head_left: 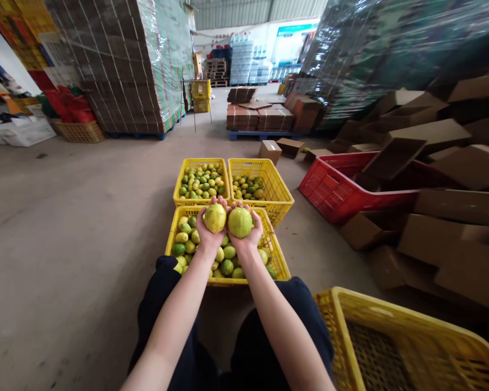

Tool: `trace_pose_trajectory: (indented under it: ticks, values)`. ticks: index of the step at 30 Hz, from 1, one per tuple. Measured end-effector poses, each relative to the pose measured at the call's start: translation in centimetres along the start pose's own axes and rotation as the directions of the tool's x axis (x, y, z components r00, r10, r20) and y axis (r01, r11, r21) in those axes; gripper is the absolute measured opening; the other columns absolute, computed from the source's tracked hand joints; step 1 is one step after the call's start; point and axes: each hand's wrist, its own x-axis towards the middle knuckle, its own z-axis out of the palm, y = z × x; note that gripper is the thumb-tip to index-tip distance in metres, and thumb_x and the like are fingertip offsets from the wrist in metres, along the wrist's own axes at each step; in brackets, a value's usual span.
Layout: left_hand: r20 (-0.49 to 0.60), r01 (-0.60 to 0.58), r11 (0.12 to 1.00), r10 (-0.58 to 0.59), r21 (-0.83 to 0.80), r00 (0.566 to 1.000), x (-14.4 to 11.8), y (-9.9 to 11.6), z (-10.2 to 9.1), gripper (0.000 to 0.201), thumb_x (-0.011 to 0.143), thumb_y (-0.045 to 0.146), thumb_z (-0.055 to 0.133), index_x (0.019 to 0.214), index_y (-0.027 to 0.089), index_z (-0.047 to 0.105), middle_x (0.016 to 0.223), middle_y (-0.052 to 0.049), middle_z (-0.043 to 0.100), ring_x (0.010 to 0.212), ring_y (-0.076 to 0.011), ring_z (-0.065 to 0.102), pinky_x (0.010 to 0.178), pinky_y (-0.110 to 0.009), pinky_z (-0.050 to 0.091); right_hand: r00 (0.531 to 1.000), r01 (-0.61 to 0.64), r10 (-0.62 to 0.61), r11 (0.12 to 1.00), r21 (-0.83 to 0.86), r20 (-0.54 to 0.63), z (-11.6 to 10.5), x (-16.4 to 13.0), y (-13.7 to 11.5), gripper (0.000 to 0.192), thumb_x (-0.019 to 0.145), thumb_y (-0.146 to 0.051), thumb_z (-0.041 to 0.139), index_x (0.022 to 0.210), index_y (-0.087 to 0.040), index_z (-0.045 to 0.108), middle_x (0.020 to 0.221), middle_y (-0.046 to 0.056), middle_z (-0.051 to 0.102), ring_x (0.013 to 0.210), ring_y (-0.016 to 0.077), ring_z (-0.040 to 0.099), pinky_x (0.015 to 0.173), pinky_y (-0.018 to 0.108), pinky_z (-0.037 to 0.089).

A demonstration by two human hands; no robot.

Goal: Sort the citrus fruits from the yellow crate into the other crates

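Two green-yellow fruits, one (215, 218) cupped in the left hand (210, 231) and one (240, 222) in the right hand (246, 232), are held side by side, palms up and touching, above the near yellow crate (277, 259) of mixed fruit. Two more yellow crates (201, 162) (279, 187) stand just beyond, the left one fuller. The step looks like comparing the pair; the next move would call for choosing a crate for each. A red crate (330, 190) and loose cardboard boxes (440, 239) lie to the right.

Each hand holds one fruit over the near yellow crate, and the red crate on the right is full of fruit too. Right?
Not quite. The head view shows the red crate holding cardboard, no fruit visible. The rest stands: left hand and right hand each hold one fruit over the near yellow crate.
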Motion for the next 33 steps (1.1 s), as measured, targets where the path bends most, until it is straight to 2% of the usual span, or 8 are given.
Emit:
trace_pose_trajectory:
  ticks: [3,12,19,22,25,28,31,33]
  values:
    - [0.040,0.009,0.999,-0.007,-0.049,0.999,0.0,0.0,0.0,0.027,0.084,0.032,0.045,0.096,0.021,0.065,0.111,-0.006,0.069,0.114,-0.0151,0.062,0.094,-0.026,0.052,1.000,0.000,0.000,1.000,0.015,-0.006,0.1,-0.1,0.0,0.012,0.070,-0.026,0.058,0.080,-0.024,0.064,0.083,-0.001,0.074,0.084,0.0163,0.070,0.089,0.033,0.056]
    - [-0.029,-0.020,0.988,0.025,0.151,0.999,-0.2,0.1,0.4,0.022,0.075,0.039,0.059,0.092,0.026,0.061,0.103,-0.002,0.070,0.113,-0.0143,0.060,0.095,-0.028,0.051,1.000,0.019,-0.019,0.999,-0.028,0.002,0.2,-0.1,-0.1,0.014,0.067,-0.028,0.061,0.080,-0.025,0.064,0.081,-0.003,0.073,0.087,0.0167,0.070,0.091,0.033,0.056]
    - [0.113,0.013,0.995,-0.002,-0.096,0.994,0.2,0.0,-0.4,0.019,0.080,0.027,0.052,0.096,0.022,0.063,0.099,-0.003,0.070,0.105,-0.0135,0.064,0.093,-0.028,0.052,1.000,0.031,-0.031,0.998,-0.048,-0.002,0.0,0.0,0.1,0.011,0.065,-0.026,0.061,0.076,-0.025,0.060,0.082,-0.002,0.073,0.091,0.0174,0.069,0.091,0.034,0.056]
    - [0.104,0.022,0.995,-0.012,-0.096,0.994,-0.1,0.2,-0.4,0.021,0.081,0.027,0.052,0.098,0.022,0.063,0.098,-0.004,0.070,0.103,-0.0148,0.065,0.091,-0.030,0.053,0.999,0.041,-0.040,0.995,-0.088,0.012,-0.1,0.0,0.2,0.013,0.064,-0.028,0.062,0.077,-0.027,0.059,0.082,-0.002,0.072,0.091,0.0186,0.069,0.090,0.036,0.057]
    - [0.031,0.020,1.000,-0.019,-0.017,0.999,-0.5,0.8,-0.6,0.022,0.081,0.029,0.051,0.098,0.023,0.063,0.099,-0.005,0.070,0.105,-0.0163,0.064,0.090,-0.031,0.053,0.999,0.035,-0.034,0.987,-0.156,0.010,-0.4,0.1,0.1,0.015,0.062,-0.032,0.063,0.076,-0.030,0.058,0.084,-0.001,0.072,0.093,0.0205,0.069,0.088,0.040,0.059]
    - [-0.136,0.049,0.999,-0.051,-0.011,0.989,-0.7,1.8,-1.3,0.022,0.084,0.028,0.044,0.094,0.023,0.063,0.095,-0.005,0.070,0.102,-0.0159,0.066,0.089,-0.030,0.054,0.996,-0.050,0.026,0.950,-0.309,-0.083,-1.6,0.5,0.1,0.020,0.061,-0.040,0.061,0.078,-0.030,0.056,0.082,0.001,0.070,0.092,0.0237,0.068,0.081,0.045,0.061]
    - [-0.332,0.022,0.984,-0.080,-0.176,0.940,-0.6,3.3,-2.4,0.024,0.086,0.025,0.040,0.092,0.022,0.063,0.081,-0.004,0.069,0.090,-0.0167,0.069,0.085,-0.032,0.056,0.955,-0.260,0.138,0.818,-0.514,-0.263,-3.7,0.9,0.6,0.025,0.066,-0.048,0.056,0.080,-0.028,0.050,0.077,0.002,0.066,0.087,0.0253,0.068,0.073,0.049,0.061]
    - [-0.383,-0.023,0.961,-0.087,-0.275,0.920,-0.6,4.4,-3.0,0.024,0.084,0.024,0.042,0.096,0.021,0.063,0.076,-0.003,0.068,0.086,-0.0187,0.070,0.082,-0.034,0.058,0.912,-0.391,0.203,0.699,-0.599,-0.357,-5.3,0.9,1.3,0.026,0.071,-0.048,0.056,0.079,-0.026,0.046,0.072,0.002,0.062,0.083,0.0253,0.068,0.071,0.048,0.060]
